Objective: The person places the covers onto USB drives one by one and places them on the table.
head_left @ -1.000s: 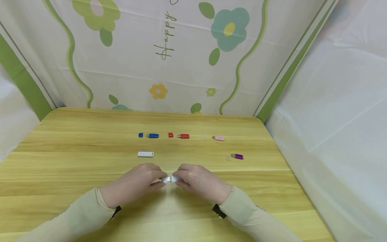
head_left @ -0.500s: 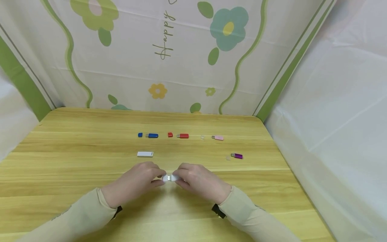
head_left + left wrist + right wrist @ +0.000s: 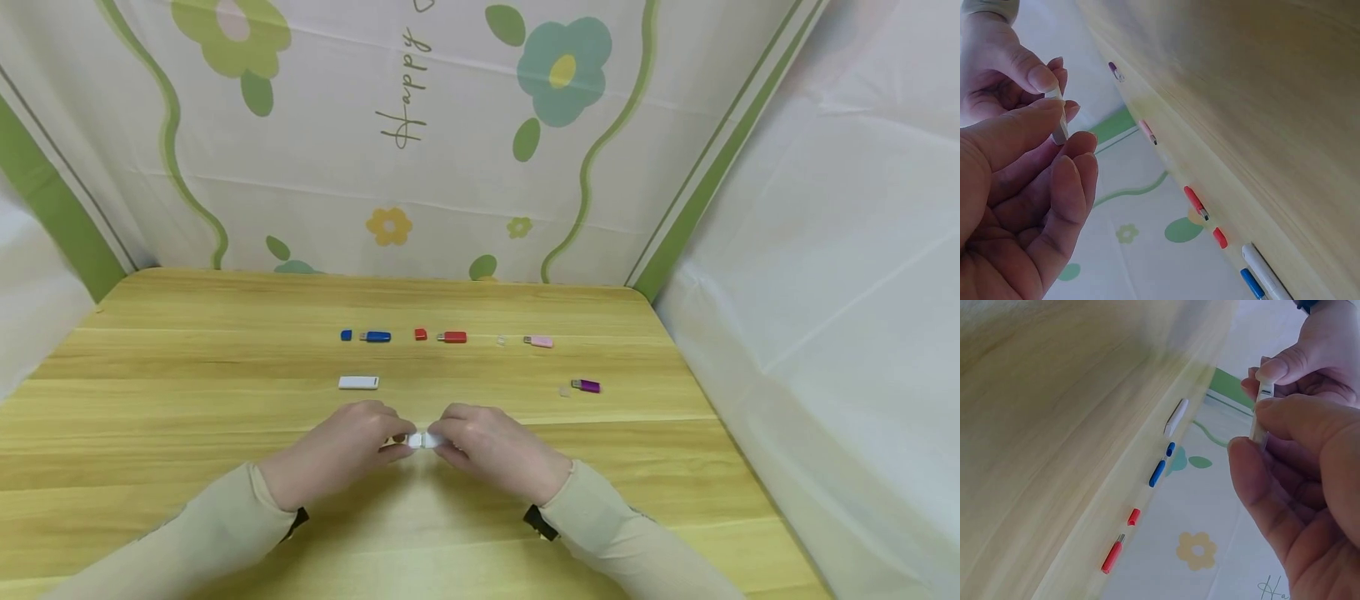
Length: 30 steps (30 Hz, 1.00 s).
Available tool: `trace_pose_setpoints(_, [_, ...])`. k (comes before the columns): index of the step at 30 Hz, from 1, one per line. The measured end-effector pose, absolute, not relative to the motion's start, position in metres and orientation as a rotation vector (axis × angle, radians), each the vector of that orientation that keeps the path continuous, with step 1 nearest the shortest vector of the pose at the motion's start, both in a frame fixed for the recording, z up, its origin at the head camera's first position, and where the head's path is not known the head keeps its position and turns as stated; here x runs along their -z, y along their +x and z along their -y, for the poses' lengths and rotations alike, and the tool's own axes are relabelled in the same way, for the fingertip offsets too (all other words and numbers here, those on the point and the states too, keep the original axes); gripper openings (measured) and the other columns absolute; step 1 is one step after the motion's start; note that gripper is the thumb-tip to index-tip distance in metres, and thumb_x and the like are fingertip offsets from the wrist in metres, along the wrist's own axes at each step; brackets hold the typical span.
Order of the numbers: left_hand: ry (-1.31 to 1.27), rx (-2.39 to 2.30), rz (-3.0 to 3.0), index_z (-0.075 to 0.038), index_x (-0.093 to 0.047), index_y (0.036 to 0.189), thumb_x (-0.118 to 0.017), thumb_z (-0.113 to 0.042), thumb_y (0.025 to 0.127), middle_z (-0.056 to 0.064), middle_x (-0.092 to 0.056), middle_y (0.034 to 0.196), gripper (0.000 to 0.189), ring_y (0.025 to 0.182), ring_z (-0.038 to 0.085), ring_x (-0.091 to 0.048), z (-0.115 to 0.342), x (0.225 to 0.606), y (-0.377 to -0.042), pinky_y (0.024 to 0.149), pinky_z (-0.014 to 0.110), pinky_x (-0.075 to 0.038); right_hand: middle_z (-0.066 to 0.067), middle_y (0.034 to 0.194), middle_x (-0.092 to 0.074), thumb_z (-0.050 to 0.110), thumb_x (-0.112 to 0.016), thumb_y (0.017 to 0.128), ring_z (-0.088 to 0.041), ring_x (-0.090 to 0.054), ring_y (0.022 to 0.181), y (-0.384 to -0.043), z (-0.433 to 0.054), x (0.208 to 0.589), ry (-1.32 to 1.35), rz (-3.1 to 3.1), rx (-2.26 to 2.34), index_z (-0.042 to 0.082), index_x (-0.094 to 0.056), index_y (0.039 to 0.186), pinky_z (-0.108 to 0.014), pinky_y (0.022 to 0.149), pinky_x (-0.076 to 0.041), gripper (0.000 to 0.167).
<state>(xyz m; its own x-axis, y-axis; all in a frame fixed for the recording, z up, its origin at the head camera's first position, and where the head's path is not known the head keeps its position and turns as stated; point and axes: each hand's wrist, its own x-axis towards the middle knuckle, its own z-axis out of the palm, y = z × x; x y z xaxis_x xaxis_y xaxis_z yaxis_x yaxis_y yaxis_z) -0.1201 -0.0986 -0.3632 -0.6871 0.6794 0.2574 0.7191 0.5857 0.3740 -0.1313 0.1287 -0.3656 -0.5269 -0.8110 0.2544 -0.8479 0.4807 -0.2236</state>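
In the head view my left hand [image 3: 339, 450] pinches a small white cap [image 3: 415, 441] between thumb and fingers. Facing it, my right hand [image 3: 495, 450] pinches a white USB stick [image 3: 432, 440]. The two white pieces lie end to end above the table, with only a thin seam showing between them. Fingers cover much of both. From the left wrist, the cap [image 3: 1060, 133] shows at the left fingertips; in the right wrist view, the USB stick [image 3: 1258, 433] runs between thumb and forefinger.
On the wooden table [image 3: 187, 400] lie a capped white USB stick [image 3: 358, 382], a blue stick [image 3: 378, 337] and cap [image 3: 346, 335], a red stick [image 3: 453, 337] and cap [image 3: 420, 334], a pink stick [image 3: 540, 342], and a purple stick [image 3: 588, 386] with a clear cap [image 3: 564, 392].
The left hand has moved slightly right, bringing its cap up to the piece in the right hand. The metal plug seen between them earlier is now covered.
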Motion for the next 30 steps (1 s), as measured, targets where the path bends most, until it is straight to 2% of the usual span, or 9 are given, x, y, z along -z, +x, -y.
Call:
trace_pose_setpoints(16, [-1.219, 0.763, 2.721, -0.004, -0.075, 0.087, -0.078, -0.006, 0.085, -0.005, -0.067, 0.075, 0.004, 0.063, 0.001, -0.049, 0.092, 0.368, -0.127, 0.057, 0.018, -0.047, -0.002, 0.092, -0.068, 0.007, -0.073, 0.090, -0.001, -0.055, 0.073, -0.134, -0.126, 0.367, 1.399, 2.668, -0.525, 0.004, -0.075, 0.103, -0.005, 0.068, -0.044, 0.014])
trace_pose_setpoints(24, [-1.243, 0.754, 2.737, -0.009, -0.070, 0.076, -0.078, 0.000, 0.083, -0.012, -0.055, 0.065, 0.014, 0.059, 0.003, -0.042, 0.086, 0.364, -0.146, 0.055, 0.019, -0.040, -0.003, 0.087, -0.066, 0.005, -0.074, 0.089, -0.006, -0.057, 0.070, -0.146, -0.124, 0.363, 1.379, 2.634, -0.448, 0.003, -0.074, 0.097, -0.009, 0.064, -0.046, 0.009])
trace_pose_setpoints(30, [-1.257, 0.782, 2.770, -0.007, -0.073, 0.078, -0.079, -0.001, 0.082, -0.010, -0.056, 0.064, 0.009, 0.058, 0.004, -0.043, 0.084, 0.357, -0.160, 0.055, 0.019, -0.042, -0.003, 0.088, -0.066, 0.005, -0.071, 0.091, -0.007, -0.056, 0.069, -0.156, -0.124, 0.358, 1.370, 2.664, -0.434, 0.003, -0.074, 0.099, -0.010, 0.062, -0.044, 0.009])
